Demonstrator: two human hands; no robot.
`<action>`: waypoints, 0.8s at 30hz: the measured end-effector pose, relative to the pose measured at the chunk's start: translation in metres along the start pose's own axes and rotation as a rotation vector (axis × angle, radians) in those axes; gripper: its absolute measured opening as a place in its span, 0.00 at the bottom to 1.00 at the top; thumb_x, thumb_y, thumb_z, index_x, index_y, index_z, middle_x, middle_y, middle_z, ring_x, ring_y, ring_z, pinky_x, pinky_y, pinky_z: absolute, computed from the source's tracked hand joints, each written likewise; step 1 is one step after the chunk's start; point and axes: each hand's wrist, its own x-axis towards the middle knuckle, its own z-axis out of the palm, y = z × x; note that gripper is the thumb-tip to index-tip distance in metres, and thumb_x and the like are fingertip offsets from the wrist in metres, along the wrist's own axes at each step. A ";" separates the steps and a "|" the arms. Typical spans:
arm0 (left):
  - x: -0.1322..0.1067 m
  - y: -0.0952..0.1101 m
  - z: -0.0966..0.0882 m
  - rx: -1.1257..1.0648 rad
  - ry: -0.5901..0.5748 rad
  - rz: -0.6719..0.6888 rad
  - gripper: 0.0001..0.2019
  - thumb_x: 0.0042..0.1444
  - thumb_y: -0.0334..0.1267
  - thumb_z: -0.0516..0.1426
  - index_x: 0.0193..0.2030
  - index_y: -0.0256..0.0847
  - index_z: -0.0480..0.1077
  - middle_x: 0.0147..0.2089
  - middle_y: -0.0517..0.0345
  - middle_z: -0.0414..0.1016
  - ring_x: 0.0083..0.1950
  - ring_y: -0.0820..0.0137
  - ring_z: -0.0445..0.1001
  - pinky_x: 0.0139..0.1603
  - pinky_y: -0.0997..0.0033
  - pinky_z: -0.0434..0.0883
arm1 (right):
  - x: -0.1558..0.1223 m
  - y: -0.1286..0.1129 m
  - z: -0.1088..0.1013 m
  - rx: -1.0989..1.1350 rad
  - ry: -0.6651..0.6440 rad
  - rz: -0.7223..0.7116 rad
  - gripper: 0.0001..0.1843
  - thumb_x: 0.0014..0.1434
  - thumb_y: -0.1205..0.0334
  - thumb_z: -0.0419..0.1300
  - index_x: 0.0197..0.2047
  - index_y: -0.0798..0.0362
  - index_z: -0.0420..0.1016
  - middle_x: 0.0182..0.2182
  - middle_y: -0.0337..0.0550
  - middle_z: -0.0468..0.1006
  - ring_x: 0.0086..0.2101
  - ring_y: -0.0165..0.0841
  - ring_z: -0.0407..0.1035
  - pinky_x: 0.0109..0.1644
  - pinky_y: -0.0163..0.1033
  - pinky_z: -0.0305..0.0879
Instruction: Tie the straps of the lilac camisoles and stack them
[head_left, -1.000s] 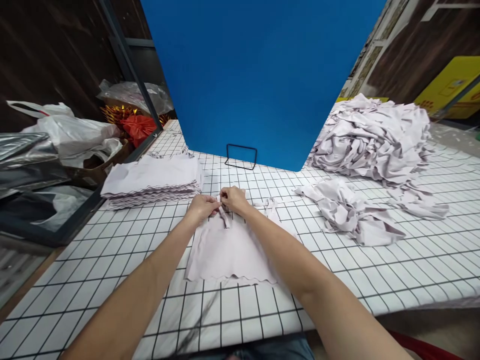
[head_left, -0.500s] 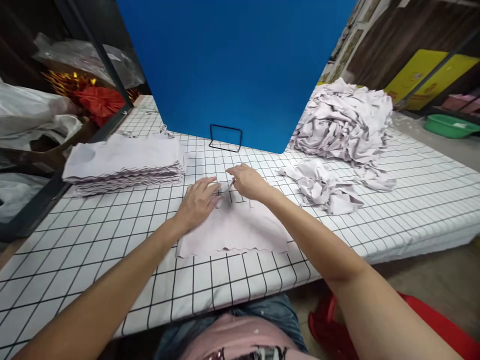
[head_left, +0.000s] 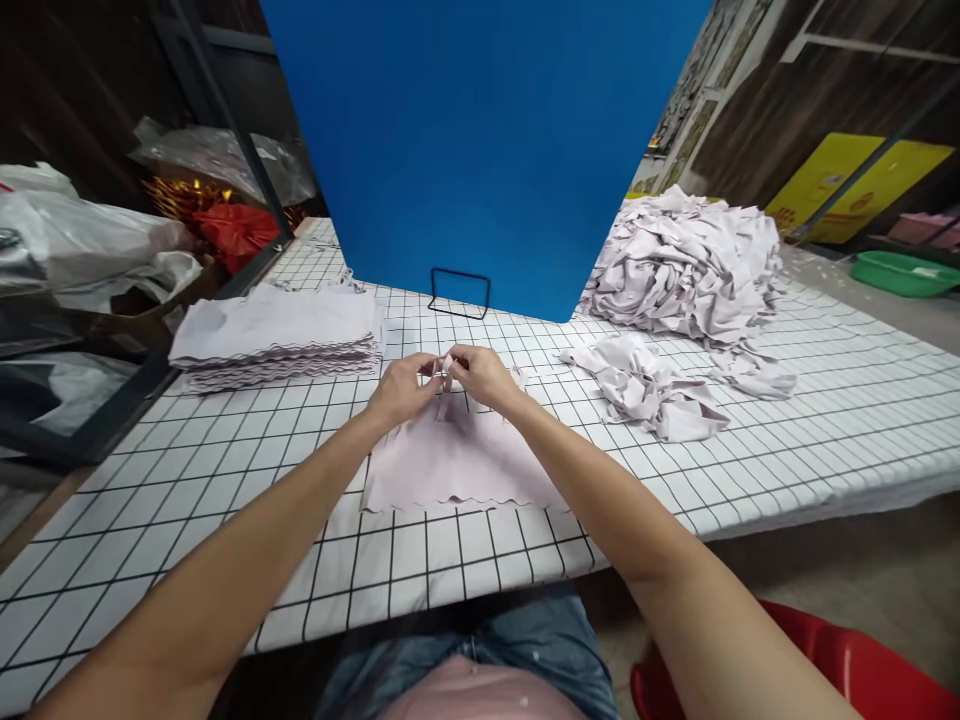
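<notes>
A pale pink fabric piece [head_left: 465, 465] with a wavy near edge lies on the checked tablecloth in front of me. My left hand [head_left: 405, 388] pinches its raised far edge, where narrow strap-like strips stand up. Close beside it, my right hand [head_left: 480, 375] is also closed on that edge, fingertips almost meeting the left ones. The exact bit between the fingers is small and partly hidden. To the left sits a neat stack of similar fabric pieces [head_left: 277, 330]. On the right lies a small crumpled heap of the same cloth [head_left: 649, 390].
Behind my hands stands a large blue board [head_left: 480, 150] with a black wire stand [head_left: 460, 293] at its foot. A big fabric pile [head_left: 690, 260] rises at the back right. Plastic bags [head_left: 90, 235] fill the left side. A red stool [head_left: 825, 665] is below, right.
My left hand has gone from spread fingers to a pinch on the fabric's far edge. The right hand has come in against it, and the cloth there is lifted. The view has shifted slightly.
</notes>
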 end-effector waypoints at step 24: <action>0.051 -0.036 -0.007 -0.353 0.121 -0.563 0.12 0.45 0.30 0.60 0.39 0.33 0.72 0.28 0.52 0.76 0.24 0.71 0.73 0.26 0.73 0.68 | 0.006 0.027 0.037 -0.010 -0.245 -0.003 0.12 0.64 0.56 0.55 0.36 0.52 0.76 0.29 0.38 0.77 0.30 0.29 0.66 0.34 0.33 0.60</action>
